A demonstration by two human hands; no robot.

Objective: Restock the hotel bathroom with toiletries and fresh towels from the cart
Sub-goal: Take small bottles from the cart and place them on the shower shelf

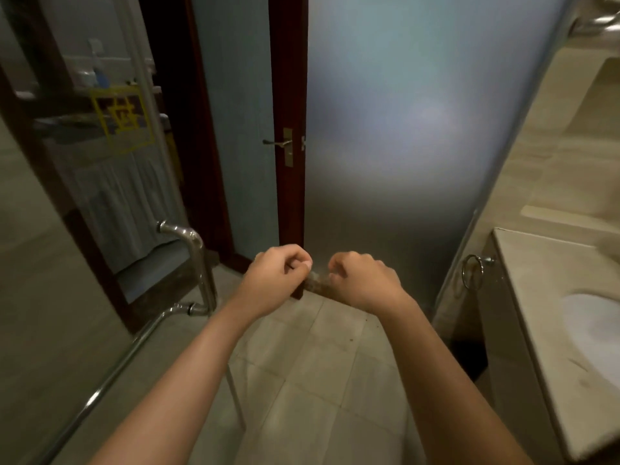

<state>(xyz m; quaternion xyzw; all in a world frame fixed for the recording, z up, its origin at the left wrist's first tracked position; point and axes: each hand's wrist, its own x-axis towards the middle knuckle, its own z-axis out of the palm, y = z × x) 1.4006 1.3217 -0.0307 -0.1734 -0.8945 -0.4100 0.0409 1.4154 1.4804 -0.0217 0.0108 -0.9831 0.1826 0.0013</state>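
My left hand (278, 280) and my right hand (364, 280) are raised side by side in front of me, above the tiled floor, with fingers curled. Between them stretches a small, thin, see-through piece (317, 282), like a clear wrapper. Each hand pinches one end of it. It is too blurred to identify. No towel or bottle is in either hand. Through the glass at the left I see shelves with a blue bottle (100, 77) and a yellow sign (122, 119); I cannot tell if this is the cart.
A frosted glass door (419, 129) and a red-brown door frame with a lever handle (280, 142) stand ahead. A glass shower door with a chrome handle (196, 253) is at the left. At the right are a stone counter (536, 263), a white basin (593, 327) and a towel ring (472, 271).
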